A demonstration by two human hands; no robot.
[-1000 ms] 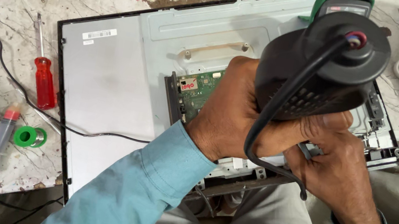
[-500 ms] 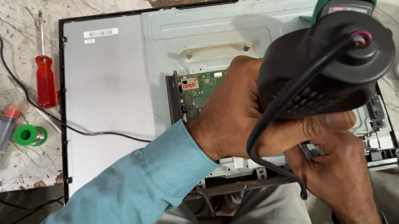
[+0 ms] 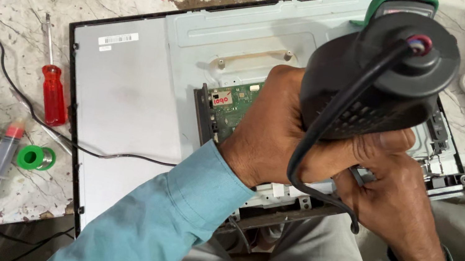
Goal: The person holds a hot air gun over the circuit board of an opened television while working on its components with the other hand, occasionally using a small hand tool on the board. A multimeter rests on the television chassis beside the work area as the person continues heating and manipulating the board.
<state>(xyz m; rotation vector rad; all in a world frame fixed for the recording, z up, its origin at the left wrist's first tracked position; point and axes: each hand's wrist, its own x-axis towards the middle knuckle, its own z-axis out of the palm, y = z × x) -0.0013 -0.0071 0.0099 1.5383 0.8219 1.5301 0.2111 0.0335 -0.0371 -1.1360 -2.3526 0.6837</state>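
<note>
Left hand (image 3: 281, 139) clamps the black cylindrical corded heat tool (image 3: 380, 73) over the green circuit board (image 3: 237, 103); right hand (image 3: 402, 209) steadies beneath, its grip hidden; aim must stay steady.

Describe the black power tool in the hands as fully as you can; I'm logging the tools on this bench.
The black power tool is a thick, round-bodied device that looks like matte plastic, with a ribbed grip band and a flat circular rear cap facing the camera. A black cord leaves the cap's centre, where red and blue wire ends show, and loops down past the wrist. The left hand wraps around its body; the right hand lies just beneath. It is held above the circuit board of an opened flat screen. Its working end is hidden.
</note>
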